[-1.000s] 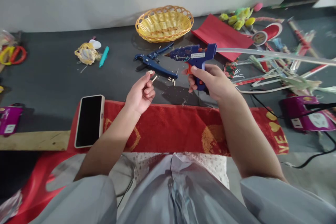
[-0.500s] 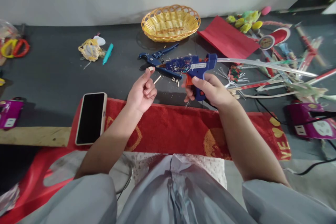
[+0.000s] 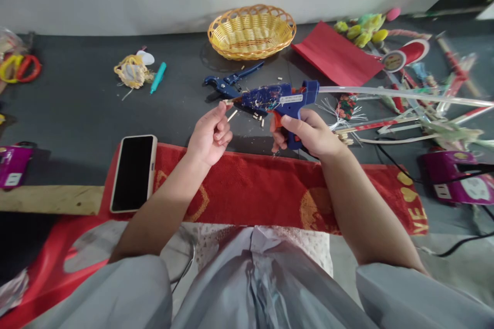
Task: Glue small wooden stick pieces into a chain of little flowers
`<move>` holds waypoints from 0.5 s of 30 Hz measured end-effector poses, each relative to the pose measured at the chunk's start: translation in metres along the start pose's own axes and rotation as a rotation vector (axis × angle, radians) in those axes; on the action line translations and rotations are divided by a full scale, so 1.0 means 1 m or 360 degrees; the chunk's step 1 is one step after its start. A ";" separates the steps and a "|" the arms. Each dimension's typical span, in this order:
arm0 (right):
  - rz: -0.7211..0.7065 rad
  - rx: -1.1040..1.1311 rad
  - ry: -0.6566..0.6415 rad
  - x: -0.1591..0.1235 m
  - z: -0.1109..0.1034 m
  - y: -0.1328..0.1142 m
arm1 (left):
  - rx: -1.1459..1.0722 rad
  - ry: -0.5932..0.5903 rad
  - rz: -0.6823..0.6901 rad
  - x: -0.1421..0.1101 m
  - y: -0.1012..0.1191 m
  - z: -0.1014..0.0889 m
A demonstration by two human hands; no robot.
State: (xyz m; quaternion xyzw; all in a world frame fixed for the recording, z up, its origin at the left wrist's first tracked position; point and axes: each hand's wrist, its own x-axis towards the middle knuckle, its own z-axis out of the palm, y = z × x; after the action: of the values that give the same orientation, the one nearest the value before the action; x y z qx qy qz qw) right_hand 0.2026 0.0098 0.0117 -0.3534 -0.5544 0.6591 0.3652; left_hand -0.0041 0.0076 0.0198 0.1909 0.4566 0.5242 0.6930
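Observation:
In my right hand [image 3: 309, 131] is a blue glue gun [image 3: 270, 96], its handle gripped with fingers at the orange trigger. A long clear glue stick [image 3: 358, 90] runs out of its back. My left hand [image 3: 210, 131] pinches a small pale piece [image 3: 227, 103] between thumb and forefinger, right at the gun's nozzle; whether they touch I cannot tell. A short thin stick [image 3: 232, 115] shows by the curled fingers of that hand. Behind the gun lies a dark blue hand cutter [image 3: 222, 84], partly hidden, with several small cut pieces [image 3: 258, 118] nearby.
A yellow wicker basket [image 3: 252, 55] stands at the back wall. Red paper [image 3: 335, 56], a ribbon spool [image 3: 412, 54] and tangled sticks lie right. A phone [image 3: 133, 174] rests on the red towel [image 3: 247, 185]. A teal marker [image 3: 158, 78] lies left. A black cable [image 3: 393, 157] runs at the right.
The glue gun has come left and slightly down, and its nozzle has closed in on the pale piece at my left fingertips. Both hands keep their grips.

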 end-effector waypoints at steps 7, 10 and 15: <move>-0.0005 -0.0013 -0.0030 0.001 0.000 0.000 | 0.0009 -0.0003 -0.0011 0.000 0.000 0.001; 0.0000 -0.0025 -0.0028 0.001 0.000 0.000 | -0.0003 -0.0019 0.0002 0.000 -0.001 0.000; 0.0022 -0.0064 0.0005 0.000 -0.001 0.000 | 0.0041 -0.0005 0.0006 0.000 -0.002 0.000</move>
State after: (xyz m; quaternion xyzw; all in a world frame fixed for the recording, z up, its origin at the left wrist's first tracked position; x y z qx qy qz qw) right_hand 0.2032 0.0100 0.0117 -0.3657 -0.5644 0.6498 0.3543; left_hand -0.0032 0.0073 0.0184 0.2016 0.4620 0.5192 0.6902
